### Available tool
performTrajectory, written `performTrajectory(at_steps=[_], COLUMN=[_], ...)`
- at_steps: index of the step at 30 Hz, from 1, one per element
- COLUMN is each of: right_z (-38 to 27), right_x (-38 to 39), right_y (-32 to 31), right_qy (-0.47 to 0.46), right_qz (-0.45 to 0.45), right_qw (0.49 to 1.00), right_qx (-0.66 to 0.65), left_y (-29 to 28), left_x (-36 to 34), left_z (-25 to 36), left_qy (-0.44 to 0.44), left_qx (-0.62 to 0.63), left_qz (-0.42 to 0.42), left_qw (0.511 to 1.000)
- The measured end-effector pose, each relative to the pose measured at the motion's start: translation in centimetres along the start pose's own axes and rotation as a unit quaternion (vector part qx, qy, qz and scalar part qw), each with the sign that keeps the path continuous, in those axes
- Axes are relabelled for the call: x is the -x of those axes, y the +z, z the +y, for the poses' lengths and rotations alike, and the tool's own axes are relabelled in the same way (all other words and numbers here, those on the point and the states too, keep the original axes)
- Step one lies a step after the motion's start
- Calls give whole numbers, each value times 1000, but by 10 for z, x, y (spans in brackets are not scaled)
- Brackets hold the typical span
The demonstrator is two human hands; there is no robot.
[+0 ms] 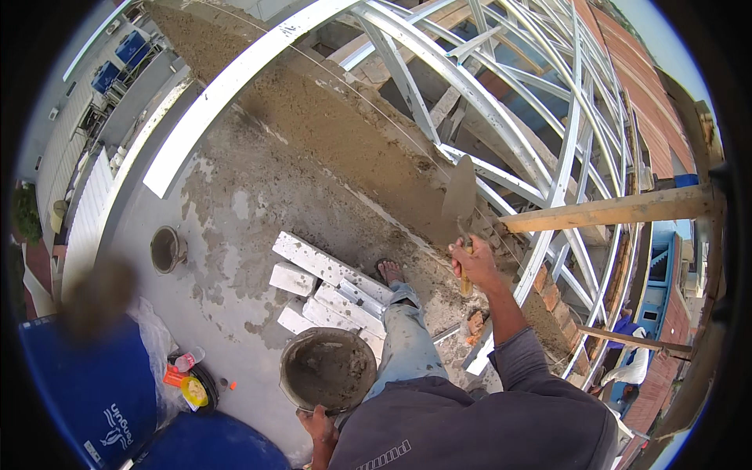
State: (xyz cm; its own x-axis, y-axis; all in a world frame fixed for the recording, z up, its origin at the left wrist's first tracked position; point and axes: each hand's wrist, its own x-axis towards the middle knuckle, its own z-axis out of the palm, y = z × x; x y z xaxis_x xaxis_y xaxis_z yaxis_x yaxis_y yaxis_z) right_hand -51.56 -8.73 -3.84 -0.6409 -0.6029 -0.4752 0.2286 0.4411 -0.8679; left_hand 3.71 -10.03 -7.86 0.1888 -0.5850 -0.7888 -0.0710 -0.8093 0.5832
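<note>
Bright daylight glares off the white beam [223, 82], outer edges bend, and a brown smudge [98, 301] is out of focus.

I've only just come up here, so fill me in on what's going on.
A person's right hand grips a trowel by its wooden handle, its blade at the edge of a mortar-coated surface. The left hand holds a bucket at its near edge, with mortar inside. Pale blocks lie by the person's bare foot.
</note>
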Motion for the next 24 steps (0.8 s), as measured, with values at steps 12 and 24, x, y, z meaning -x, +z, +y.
performTrajectory(at_steps=[12, 24], right_z=[7, 131], right_x=[-300, -169], right_y=[248, 136], right_qy=[-89, 77], right_qz=[221, 443], right_qw=[970, 870], right_qx=[48, 202], left_y=[-37, -76], left_x=[-12, -100], left_z=[16, -14], left_qy=[34, 230], left_qx=[-249, -578], left_qz=[81, -294], left_qw=[965, 726])
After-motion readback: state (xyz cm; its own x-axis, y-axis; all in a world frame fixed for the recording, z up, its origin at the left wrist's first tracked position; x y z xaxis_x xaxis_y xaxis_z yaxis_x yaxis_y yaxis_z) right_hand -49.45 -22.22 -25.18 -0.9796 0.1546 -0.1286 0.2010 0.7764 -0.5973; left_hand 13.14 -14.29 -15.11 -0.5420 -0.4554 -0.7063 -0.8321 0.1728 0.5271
